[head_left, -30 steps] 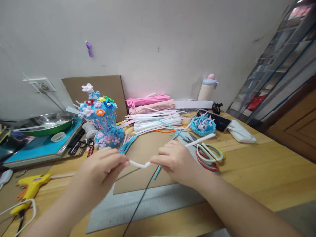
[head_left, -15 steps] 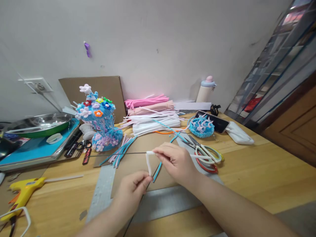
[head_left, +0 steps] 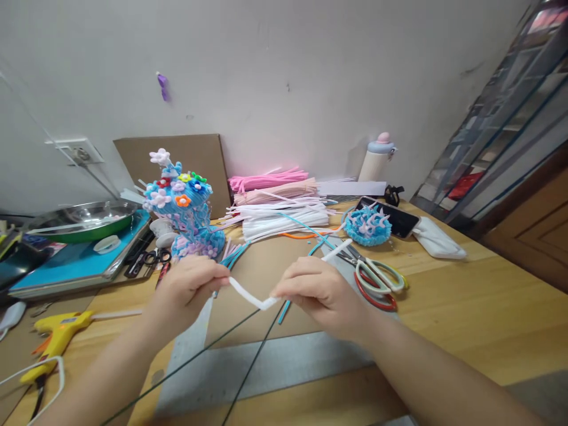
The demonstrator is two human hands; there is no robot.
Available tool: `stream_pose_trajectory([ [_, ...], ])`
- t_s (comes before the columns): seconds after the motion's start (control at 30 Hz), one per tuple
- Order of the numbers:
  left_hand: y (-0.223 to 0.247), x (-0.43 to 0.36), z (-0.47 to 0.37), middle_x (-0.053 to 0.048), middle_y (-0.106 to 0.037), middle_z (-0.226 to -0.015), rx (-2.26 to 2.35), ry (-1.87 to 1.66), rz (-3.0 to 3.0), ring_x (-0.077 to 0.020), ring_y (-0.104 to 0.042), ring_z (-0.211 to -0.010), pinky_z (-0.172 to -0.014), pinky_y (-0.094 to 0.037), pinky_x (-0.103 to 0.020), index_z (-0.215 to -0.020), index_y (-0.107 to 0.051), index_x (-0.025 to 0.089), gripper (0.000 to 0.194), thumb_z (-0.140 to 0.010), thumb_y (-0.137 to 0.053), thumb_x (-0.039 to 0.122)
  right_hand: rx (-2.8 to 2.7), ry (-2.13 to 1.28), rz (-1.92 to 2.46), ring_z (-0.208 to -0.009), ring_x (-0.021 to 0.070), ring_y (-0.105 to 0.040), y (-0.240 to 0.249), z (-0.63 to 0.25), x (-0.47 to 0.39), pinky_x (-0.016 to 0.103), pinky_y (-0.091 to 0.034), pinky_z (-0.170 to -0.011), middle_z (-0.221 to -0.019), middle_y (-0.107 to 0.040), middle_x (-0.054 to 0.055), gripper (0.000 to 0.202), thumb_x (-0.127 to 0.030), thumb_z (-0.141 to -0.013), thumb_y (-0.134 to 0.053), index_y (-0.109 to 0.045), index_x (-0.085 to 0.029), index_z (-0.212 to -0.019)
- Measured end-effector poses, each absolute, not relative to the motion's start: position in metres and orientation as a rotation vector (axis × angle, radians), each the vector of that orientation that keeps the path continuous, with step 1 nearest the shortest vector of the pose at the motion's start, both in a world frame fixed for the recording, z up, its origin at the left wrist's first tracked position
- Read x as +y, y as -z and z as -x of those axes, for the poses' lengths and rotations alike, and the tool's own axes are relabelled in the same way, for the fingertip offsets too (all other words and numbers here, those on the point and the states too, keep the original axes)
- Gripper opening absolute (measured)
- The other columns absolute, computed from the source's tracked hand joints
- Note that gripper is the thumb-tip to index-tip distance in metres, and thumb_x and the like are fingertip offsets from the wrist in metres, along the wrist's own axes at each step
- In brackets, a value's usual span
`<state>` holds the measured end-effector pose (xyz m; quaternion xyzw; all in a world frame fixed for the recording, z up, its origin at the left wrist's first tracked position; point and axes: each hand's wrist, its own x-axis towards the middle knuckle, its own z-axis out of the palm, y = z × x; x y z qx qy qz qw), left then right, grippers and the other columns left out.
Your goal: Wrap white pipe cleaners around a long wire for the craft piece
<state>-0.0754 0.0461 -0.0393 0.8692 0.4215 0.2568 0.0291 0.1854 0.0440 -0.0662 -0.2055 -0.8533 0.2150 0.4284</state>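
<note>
Between my two hands runs a white pipe cleaner (head_left: 248,296), bent in a shallow V. My left hand (head_left: 186,290) pinches one end of it. My right hand (head_left: 317,293) grips it past the bend, and its other end sticks out up and to the right. A thin dark green wire (head_left: 195,358) runs from the bend toward the lower left. Another thin dark length (head_left: 252,364) slants down from near my right fingers; whether the two join is hidden. Below my hands lies a brown cardboard sheet (head_left: 248,328) on a grey mat (head_left: 306,361).
Scissors (head_left: 377,281) lie right of my right hand. Behind are pipe cleaner bundles (head_left: 284,219), a blue flower-covered craft piece (head_left: 180,198), a blue fuzzy piece (head_left: 367,228), a phone (head_left: 399,222) and a bottle (head_left: 375,163). A yellow glue gun (head_left: 62,331) lies at left.
My left hand has risen and moved left, carrying its end of the pipe cleaner up. The bend has opened wider and sits lower, and the dark wire now slants down to the left.
</note>
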Motion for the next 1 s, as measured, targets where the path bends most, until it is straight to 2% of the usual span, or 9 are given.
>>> stream_pose_trajectory([
  [0.13, 0.088, 0.04, 0.055, 0.001, -0.064, -0.061, 1.339, -0.753, -2.487, -0.0131, -0.057, -0.061, -0.059, -0.042, -0.023, -0.078, -0.067, 0.021, 0.026, -0.089, -0.044, 0.026, -1.903, -0.727, 0.573, -0.076, 0.0148, -0.06, 0.073, -0.18, 0.044, 0.027, -0.046, -0.069, -0.079, -0.066, 0.005, 0.019, -0.021, -0.093, -0.049, -0.068, -0.019, -0.091],
  [0.27, 0.114, 0.013, 0.025, -0.001, -0.068, -0.072, 1.346, -0.817, -2.422, -0.0145, -0.063, -0.069, -0.063, -0.046, -0.023, -0.094, -0.065, 0.02, 0.024, -0.092, -0.041, 0.023, -1.833, -0.594, 0.793, -0.08, 0.0156, -0.06, 0.082, -0.179, 0.046, 0.028, -0.044, -0.072, -0.083, -0.066, 0.004, 0.017, -0.018, -0.091, -0.051, -0.067, -0.02, -0.092],
  [0.47, 0.085, -0.016, 0.012, -0.001, -0.065, -0.07, 1.33, -0.728, -2.733, -0.017, -0.059, -0.062, -0.056, -0.042, -0.027, -0.091, -0.058, 0.02, 0.015, -0.091, -0.043, 0.017, -2.113, -0.05, 0.957, -0.078, 0.0179, -0.054, 0.083, -0.182, 0.047, 0.033, -0.034, -0.07, -0.087, -0.069, 0.005, 0.022, -0.01, -0.089, -0.049, -0.067, -0.02, -0.095],
  [0.6, 0.048, -0.012, 0.031, -0.001, -0.067, -0.073, 1.252, -0.686, -2.947, -0.0174, -0.058, -0.063, -0.059, -0.041, -0.029, -0.092, -0.056, 0.021, 0.014, -0.09, -0.044, 0.015, -2.319, 0.07, 0.816, -0.077, 0.0176, -0.051, 0.078, -0.187, 0.049, 0.035, -0.029, -0.072, -0.087, -0.07, 0.003, 0.023, -0.01, -0.088, -0.047, -0.066, -0.021, -0.097],
  [0.77, 0.029, 0.01, 0.066, 0.001, -0.067, -0.076, 1.346, -0.786, -2.89, -0.0162, -0.059, -0.07, -0.066, -0.043, -0.027, -0.095, -0.058, 0.023, 0.012, -0.09, -0.048, 0.021, -2.287, -0.251, 0.55, -0.077, 0.0148, -0.056, 0.068, -0.192, 0.049, 0.034, -0.031, -0.074, -0.085, -0.069, 0.002, 0.022, -0.012, -0.09, -0.047, -0.066, -0.021, -0.096],
  [1.0, 0.085, 0.018, 0.045, 0.003, -0.063, -0.064, 1.391, -0.727, -2.483, -0.012, -0.059, -0.06, -0.057, -0.044, -0.021, -0.08, -0.064, 0.021, 0.025, -0.091, -0.041, 0.02, -1.976, -0.672, 0.545, -0.078, 0.0146, -0.06, 0.074, -0.184, 0.047, 0.03, -0.041, -0.074, -0.081, -0.069, 0.003, 0.016, -0.019, -0.091, -0.052, -0.068, -0.02, -0.09],
])
